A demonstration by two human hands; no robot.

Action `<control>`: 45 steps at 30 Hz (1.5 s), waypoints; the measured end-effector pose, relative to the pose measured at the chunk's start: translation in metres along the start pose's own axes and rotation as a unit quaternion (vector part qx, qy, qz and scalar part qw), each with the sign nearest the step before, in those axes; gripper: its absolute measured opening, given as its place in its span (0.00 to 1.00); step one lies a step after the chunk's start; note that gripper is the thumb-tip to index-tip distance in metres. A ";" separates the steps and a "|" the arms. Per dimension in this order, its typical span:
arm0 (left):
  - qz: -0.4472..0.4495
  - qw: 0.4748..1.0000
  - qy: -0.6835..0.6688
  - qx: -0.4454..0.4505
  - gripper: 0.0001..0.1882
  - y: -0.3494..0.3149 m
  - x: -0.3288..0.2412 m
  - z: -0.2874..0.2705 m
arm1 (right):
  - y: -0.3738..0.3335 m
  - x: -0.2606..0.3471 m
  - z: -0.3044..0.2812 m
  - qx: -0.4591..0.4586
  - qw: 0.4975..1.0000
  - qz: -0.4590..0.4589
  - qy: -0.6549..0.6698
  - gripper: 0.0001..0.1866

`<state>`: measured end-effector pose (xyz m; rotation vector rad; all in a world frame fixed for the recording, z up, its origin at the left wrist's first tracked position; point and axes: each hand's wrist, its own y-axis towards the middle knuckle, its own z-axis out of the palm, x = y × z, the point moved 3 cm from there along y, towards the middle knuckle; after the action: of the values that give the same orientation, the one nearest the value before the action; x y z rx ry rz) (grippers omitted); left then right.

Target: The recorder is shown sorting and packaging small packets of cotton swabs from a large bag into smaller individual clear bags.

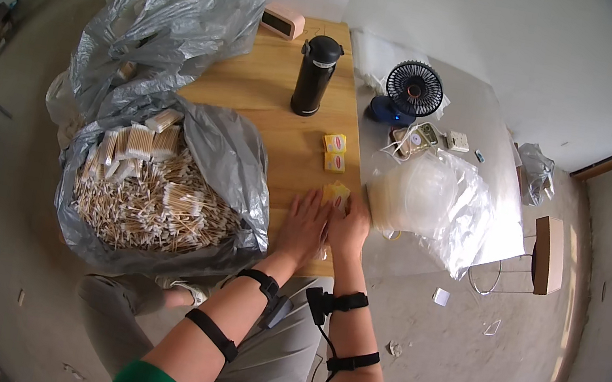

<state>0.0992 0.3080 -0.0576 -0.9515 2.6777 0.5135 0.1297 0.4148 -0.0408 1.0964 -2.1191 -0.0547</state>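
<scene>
Both of my hands are side by side at the near right edge of the wooden table [272, 78]. The fingers of my left hand [302, 228] are stretched out and slightly apart, low over the tabletop. My right hand [348, 231] is closed with its fingers curled inward; what it grips is mostly hidden, with a pale sliver showing between the hands. Just beyond my fingertips lie small yellow packets [335, 192]. Farther up the table, two more yellow packets [336, 144] form a short column. To the left, a grey plastic bag [264, 176] holds many cotton swabs [151, 206], some in bundles.
A black flask [315, 76] stands upright at the back, near a pink clock-like box [283, 21]. On the adjoining grey table are a small fan [413, 90], clear plastic bags [471, 209] and a round translucent stack [414, 192]. Another grey bag [164, 25] lies far left.
</scene>
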 end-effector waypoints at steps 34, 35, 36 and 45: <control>-0.007 0.993 -0.066 -0.093 0.23 -0.006 0.000 -0.006 | 0.053 0.004 0.009 0.330 0.940 0.064 -0.064 0.26; -0.007 0.993 -0.066 -0.097 0.23 -0.007 0.001 -0.006 | 0.054 0.005 0.010 0.331 0.939 0.063 -0.063 0.26; -0.008 0.993 -0.065 -0.097 0.23 -0.008 0.002 -0.005 | 0.055 0.006 0.012 0.349 0.932 0.056 -0.085 0.27; -0.090 0.980 -0.167 -0.061 0.27 -0.009 0.008 -0.003 | 0.046 0.022 -0.009 0.340 0.938 0.014 -0.060 0.24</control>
<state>0.0989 0.2957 -0.0603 -1.0253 2.2589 0.7333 0.0956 0.4304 -0.0052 1.4745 -2.3238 0.6905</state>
